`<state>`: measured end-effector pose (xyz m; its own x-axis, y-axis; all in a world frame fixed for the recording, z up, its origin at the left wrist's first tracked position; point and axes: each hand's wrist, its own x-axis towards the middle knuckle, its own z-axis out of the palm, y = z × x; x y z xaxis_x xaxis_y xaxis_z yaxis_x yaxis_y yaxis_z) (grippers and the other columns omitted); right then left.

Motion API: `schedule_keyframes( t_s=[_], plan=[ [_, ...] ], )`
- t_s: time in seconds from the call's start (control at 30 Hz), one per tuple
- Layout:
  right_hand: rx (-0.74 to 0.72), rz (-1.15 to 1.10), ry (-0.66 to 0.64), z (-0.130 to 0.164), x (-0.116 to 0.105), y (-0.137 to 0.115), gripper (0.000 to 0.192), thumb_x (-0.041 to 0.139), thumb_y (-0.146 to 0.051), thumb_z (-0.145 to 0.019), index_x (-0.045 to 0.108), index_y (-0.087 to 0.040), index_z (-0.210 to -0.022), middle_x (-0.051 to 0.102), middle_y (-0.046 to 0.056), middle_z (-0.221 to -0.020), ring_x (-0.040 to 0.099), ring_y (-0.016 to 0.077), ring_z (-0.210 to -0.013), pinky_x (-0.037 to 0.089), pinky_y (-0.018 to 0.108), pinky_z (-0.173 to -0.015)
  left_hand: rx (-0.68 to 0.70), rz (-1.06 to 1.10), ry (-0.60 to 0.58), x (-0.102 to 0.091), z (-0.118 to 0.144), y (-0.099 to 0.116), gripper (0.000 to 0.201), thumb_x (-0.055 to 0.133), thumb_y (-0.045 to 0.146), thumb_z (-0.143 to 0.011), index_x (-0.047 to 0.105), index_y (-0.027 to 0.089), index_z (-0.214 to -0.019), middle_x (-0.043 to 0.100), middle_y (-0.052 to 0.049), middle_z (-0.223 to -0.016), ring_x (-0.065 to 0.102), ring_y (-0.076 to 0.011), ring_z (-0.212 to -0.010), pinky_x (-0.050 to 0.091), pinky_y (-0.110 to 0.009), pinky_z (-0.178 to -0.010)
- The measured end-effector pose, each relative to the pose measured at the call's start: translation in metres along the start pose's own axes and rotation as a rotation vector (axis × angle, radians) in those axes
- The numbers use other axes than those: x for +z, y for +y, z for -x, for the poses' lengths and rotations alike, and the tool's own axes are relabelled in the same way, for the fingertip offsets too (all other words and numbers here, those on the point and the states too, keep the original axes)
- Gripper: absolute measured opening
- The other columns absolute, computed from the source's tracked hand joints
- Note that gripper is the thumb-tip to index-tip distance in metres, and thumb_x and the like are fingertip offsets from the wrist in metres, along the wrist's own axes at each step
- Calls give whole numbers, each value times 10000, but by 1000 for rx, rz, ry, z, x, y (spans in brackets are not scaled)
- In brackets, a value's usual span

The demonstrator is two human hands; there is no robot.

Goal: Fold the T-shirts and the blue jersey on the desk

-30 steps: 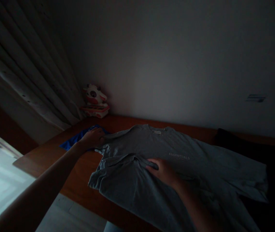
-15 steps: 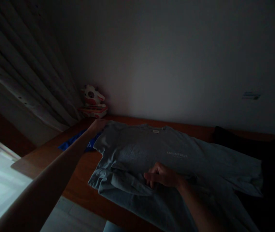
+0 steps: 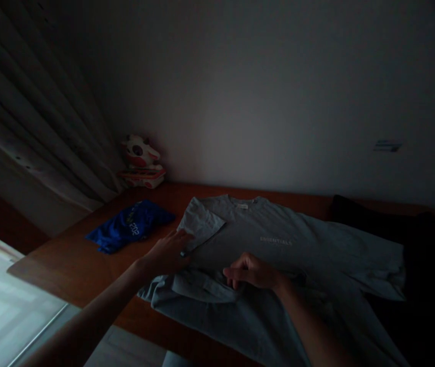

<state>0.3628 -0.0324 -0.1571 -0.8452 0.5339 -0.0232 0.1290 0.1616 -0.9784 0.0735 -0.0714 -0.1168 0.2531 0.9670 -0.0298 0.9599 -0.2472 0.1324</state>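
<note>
Shirt [image 3: 278, 239] flat on worktop [image 3: 68, 265]. Left hand [image 3: 167, 252] fingers spread on folded-in sleeve [image 3: 201, 224]; right hand [image 3: 251, 270] fingers pinched together on fabric fold. Blue cloth [image 3: 129, 227] left, toy [image 3: 139, 158] behind.

Reddish-brown wooden table [image 3: 76, 265] against the wall, dim light. Grey T-shirt [image 3: 278, 255] spread flat across the middle, its left sleeve folded in over the chest; crumpled blue garment [image 3: 129, 227] just left of it, apart. Red-and-white plush toy [image 3: 141, 160] in the far left corner, dark clothing [image 3: 393, 229] at the right end.
</note>
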Motion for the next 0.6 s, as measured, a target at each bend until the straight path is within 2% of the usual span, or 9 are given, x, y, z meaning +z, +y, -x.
schedule_keyframes(
  t_s=[0.13, 0.23, 0.4, 0.5, 0.6],
  plan=[
    [-12, 4, 2, 0, 0, 1, 609, 612, -731, -821, 709, -197, -546, 725, 44, -668, 647, 163, -666, 467, 288, -717, -61, -3, -66, 5, -1, 10, 421, 586, 246, -820, 645, 241, -1237, 688, -117, -1217, 667, -289, -1114, 509, -387, -951],
    [-10, 5, 11, 0, 0, 2, 591, 622, -713, -826, 712, -200, -547, 721, 39, -658, 642, 161, -662, 465, 284, -704, -16, 38, -75, 4, -5, 14, 353, 520, 139, -801, 699, 253, -1084, 750, -77, -1077, 706, -253, -1007, 519, -342, -865],
    [-24, 4, 1, 0, 1, 1, 607, 600, -720, -835, 693, -206, -526, 716, 35, -650, 643, 156, -659, 478, 285, -723, 38, 233, -153, 1, -12, 0, 327, 574, 228, -831, 687, 300, -1129, 788, -2, -944, 738, -200, -858, 524, -267, -767],
    [-19, 8, 5, 0, 1, 0, 613, 605, -727, -827, 690, -199, -527, 713, 37, -644, 636, 154, -644, 473, 282, -703, 30, 139, -64, 4, -26, -4, 237, 527, 314, -910, 711, 263, -1049, 777, -47, -978, 733, -221, -891, 528, -298, -789],
    [-11, 12, 1, 0, 0, 1, 610, 607, -728, -827, 696, -198, -537, 709, 34, -640, 628, 151, -635, 462, 278, -684, 53, 20, 39, 14, -52, 8, 272, 504, 342, -940, 710, 225, -1074, 731, -119, -1141, 702, -270, -1035, 519, -361, -901]
  ],
)
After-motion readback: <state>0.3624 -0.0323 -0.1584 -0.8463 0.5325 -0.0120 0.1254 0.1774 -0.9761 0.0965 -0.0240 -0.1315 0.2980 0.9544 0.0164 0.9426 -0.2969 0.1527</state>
